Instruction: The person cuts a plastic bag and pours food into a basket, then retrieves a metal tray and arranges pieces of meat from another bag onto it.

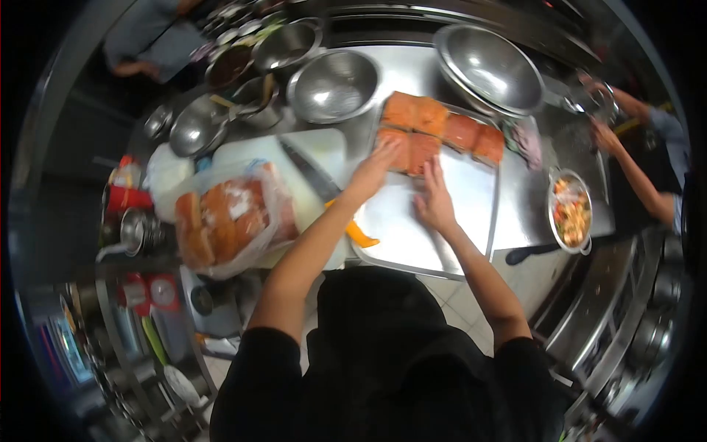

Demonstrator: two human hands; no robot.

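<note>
Nearest, black shirt below the near rim of the tray. Mid-tray, left hand and right hand flat, fingers outstretched on orange slices, grasping nothing; left fingertips blurred.

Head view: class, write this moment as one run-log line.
left hand: flat on orange slabs | right hand: open, at slabs' edge | slabs: on steel tray
</note>
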